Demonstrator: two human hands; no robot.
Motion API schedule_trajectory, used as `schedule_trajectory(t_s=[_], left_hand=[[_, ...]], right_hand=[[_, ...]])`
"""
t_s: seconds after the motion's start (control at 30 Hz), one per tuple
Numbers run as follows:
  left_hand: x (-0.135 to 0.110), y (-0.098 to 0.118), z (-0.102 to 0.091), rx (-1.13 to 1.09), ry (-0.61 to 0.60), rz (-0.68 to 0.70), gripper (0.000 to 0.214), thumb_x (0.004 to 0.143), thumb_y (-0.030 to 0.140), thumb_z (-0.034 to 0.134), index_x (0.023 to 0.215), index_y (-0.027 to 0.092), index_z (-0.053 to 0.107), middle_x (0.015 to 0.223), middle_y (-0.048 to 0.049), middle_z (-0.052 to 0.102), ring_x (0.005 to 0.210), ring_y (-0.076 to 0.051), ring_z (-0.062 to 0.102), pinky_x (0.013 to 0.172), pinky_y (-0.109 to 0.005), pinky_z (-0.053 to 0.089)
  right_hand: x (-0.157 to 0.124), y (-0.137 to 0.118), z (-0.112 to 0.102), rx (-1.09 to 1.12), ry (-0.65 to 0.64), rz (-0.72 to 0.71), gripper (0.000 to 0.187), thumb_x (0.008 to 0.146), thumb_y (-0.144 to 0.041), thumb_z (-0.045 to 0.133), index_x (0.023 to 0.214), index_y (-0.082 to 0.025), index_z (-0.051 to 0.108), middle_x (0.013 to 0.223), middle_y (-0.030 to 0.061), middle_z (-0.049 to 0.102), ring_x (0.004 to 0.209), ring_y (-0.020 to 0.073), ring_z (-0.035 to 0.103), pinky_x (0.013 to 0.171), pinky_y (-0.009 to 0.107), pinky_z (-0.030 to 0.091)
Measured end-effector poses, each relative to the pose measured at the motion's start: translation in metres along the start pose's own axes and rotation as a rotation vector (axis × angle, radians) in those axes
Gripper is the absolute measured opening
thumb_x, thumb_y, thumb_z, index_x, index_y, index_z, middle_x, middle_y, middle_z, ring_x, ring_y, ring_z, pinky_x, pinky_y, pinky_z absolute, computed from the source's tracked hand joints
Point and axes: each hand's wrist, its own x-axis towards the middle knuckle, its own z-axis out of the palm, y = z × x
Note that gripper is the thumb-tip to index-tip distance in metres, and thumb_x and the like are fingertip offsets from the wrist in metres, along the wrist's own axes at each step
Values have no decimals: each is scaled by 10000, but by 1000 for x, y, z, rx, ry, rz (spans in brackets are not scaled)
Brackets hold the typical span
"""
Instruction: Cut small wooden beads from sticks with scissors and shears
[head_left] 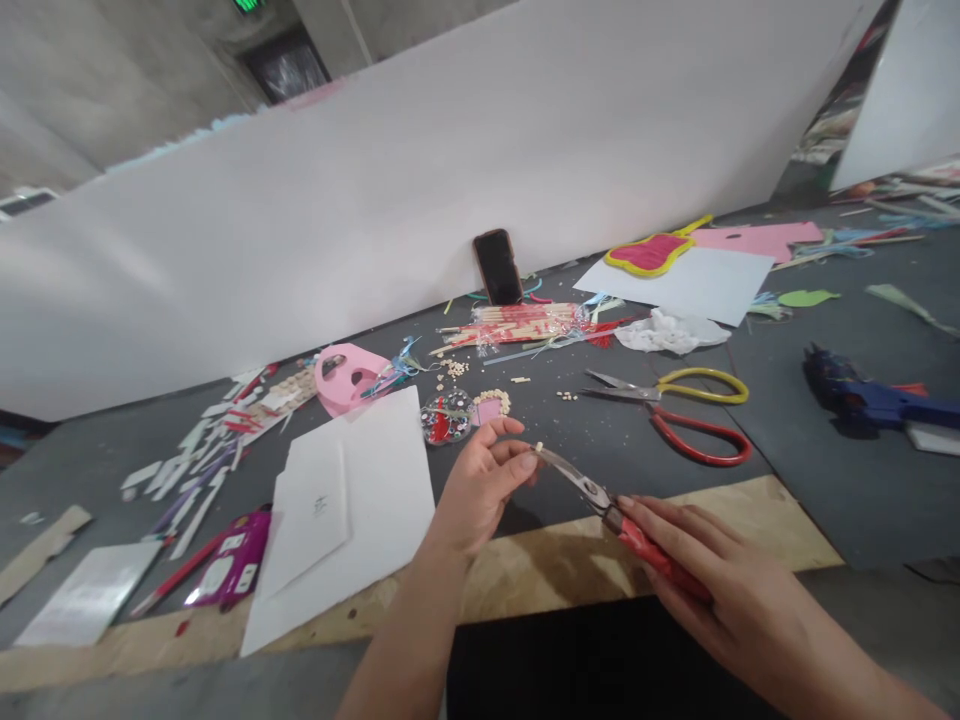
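Note:
Around the red handles of a pair of snips [594,490] my right hand [701,565] is closed. Its long, narrow metal blades point up and left to my left fingertips. Pinched between the thumb and fingers of my left hand [484,485] is a tiny pale piece [538,447], which the blade tips meet; whether they grip it I cannot tell. Just beyond lie a pink piece ringed with small pale bits [491,408], a round clear dish [445,417] with red inside, and a scatter of pale bits [453,372].
Scissors [652,393] with yellow and red handles lie open to the right. A blue glue gun [874,400] rests farther right. White sheets [390,470] and a purple packet [232,565] lie left. A phone [497,267] leans on the white partition [420,180], behind wrapped sticks [529,325].

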Motion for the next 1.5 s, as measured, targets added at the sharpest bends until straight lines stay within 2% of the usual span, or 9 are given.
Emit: schedule_trajectory(t_s=[0.3, 0.6, 0.73, 0.83, 0.9, 1.03, 1.23, 1.33, 1.5], left_hand=[[-8, -17, 4, 147, 102, 111, 215, 731, 362, 737, 796, 173, 659, 679, 1, 662, 623, -104, 570, 630, -216, 457], [-13, -5, 0, 494, 79, 109, 147, 799, 321, 650, 733, 192, 668, 663, -2, 681, 616, -126, 596, 612, -219, 462], [-15, -1, 3, 570, 79, 117, 135, 823, 287, 610, 737, 194, 658, 675, 5, 676, 621, -126, 617, 617, -217, 468], [-14, -1, 8, 531, 69, 88, 134, 831, 285, 590, 750, 193, 644, 700, 9, 676, 589, -114, 628, 592, -209, 474], [-12, -2, 12, 492, 79, 82, 131, 824, 288, 595, 747, 191, 636, 692, 13, 666, 571, -113, 631, 569, -204, 472], [-11, -3, 21, 432, 126, 103, 114, 791, 296, 629, 745, 192, 639, 655, 22, 638, 560, -122, 630, 564, -211, 477], [-14, -6, 30, 505, 176, 186, 123, 815, 299, 599, 761, 196, 639, 641, 13, 632, 624, -139, 633, 580, -206, 468], [-14, -9, 30, 544, 200, 225, 158, 839, 329, 573, 807, 188, 637, 670, 6, 639, 650, -141, 624, 607, -212, 464], [-15, -14, 28, 626, 227, 284, 224, 865, 368, 539, 815, 177, 645, 682, 4, 639, 660, -131, 576, 622, -210, 435]], right_hand=[[-2, 3, 0, -187, 40, -49, 460, 883, -224, 478, 1338, -276, 514, 1303, 84, 591, 1076, 259, 618, 815, 384, 566], [-7, 5, 2, -185, 40, -37, 507, 838, -229, 533, 1337, -317, 516, 1427, 97, 465, 1103, 303, 610, 814, 420, 561], [-6, 3, 1, -127, -6, -41, 529, 861, -216, 511, 1381, -289, 449, 1289, 86, 599, 1076, 251, 632, 795, 337, 568], [-4, 1, 1, -155, 9, 6, 542, 882, -275, 493, 1404, -180, 382, 1104, 116, 689, 938, 241, 684, 724, 328, 575], [-2, 1, 1, -217, 28, 27, 488, 884, -306, 482, 1329, -112, 431, 991, 135, 714, 832, 249, 702, 656, 335, 569], [4, 4, -3, -329, 11, -16, 276, 857, -288, 481, 1086, -143, 534, 878, 117, 726, 728, 255, 700, 610, 362, 519], [10, 10, -10, -423, -10, -35, 238, 767, -203, 462, 993, -186, 533, 733, 47, 709, 564, 237, 649, 626, 412, 414], [9, 13, -9, -412, -16, -33, 265, 796, -218, 457, 1046, -176, 537, 839, 72, 728, 640, 240, 667, 654, 412, 423], [6, 13, -6, -321, -47, -17, 433, 866, -261, 471, 1289, -167, 471, 1054, 107, 701, 895, 251, 664, 748, 392, 493]])
